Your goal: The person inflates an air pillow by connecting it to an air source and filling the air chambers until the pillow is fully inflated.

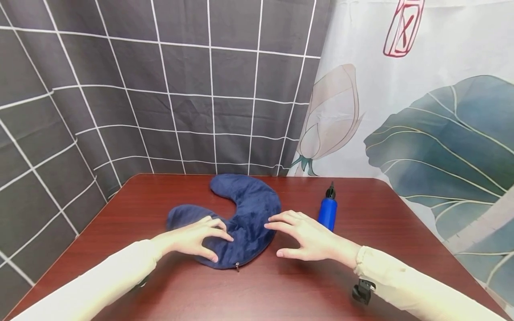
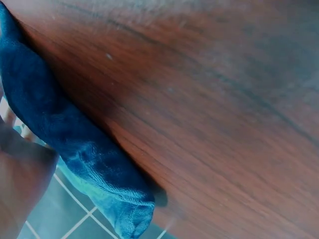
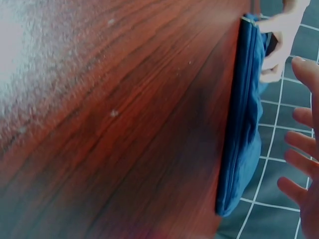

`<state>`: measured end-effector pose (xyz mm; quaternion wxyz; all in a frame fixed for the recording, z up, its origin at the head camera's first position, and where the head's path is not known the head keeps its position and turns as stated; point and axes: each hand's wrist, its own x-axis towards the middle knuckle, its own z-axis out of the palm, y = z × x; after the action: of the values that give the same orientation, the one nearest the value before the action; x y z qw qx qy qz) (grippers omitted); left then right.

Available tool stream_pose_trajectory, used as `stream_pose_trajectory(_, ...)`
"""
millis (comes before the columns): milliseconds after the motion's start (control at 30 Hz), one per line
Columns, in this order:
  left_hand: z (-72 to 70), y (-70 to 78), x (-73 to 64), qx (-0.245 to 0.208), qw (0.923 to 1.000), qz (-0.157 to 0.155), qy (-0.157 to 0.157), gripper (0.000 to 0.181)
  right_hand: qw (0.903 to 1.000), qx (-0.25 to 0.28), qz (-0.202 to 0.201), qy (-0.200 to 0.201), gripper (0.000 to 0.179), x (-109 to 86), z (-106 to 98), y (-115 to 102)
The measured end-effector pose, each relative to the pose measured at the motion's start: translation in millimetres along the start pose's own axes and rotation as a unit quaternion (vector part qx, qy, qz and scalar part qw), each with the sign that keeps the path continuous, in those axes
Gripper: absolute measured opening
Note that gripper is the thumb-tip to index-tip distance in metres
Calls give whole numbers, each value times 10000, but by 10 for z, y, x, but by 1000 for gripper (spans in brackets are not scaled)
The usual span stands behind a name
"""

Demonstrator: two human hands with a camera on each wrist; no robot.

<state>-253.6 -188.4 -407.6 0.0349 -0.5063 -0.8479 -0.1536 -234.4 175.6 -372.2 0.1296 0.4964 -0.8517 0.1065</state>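
Head: navy U-shaped pillow (image 1: 257,200) on the table (image 1: 192,296), reaching its back edge, opening towards the left edge. The left hand (image 1: 193,236), nearer, rests relaxed on its front half; the right hand (image 1: 311,236), spread and empty, hovers beside its curve. Left wrist: the pillow runs diagonally. Right wrist: the right hand is clear of the pillow.

Grey gridded curtain (image 1: 188,107), pale floral curtain (image 1: 361,35), glossy red-brown table (image 1: 257,296).

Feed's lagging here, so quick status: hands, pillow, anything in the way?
Left hand over near arm of navy pillow; right hand open by its right edge. Pillow flat on table, opening left. Blue cylinder beyond right hand, clear of pillow.
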Motion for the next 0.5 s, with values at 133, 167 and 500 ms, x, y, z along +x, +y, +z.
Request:
stream_pose_trajectory(133, 14, -28, 26, -45, 9999, -131, 23, 56, 9999, 75, -31, -90, 59, 1, 15, -27)
stream_pose_trajectory(167, 17, -32, 36, -63, 9998, -180, 35, 56, 9999, 72, -22, -115, 57, 1, 18, -31)
stream_pose_trajectory(500, 55, -44, 125, -207, 9986, -468, 122, 55, 9990, 190, 89, -386, 43, 45, 71, -120)
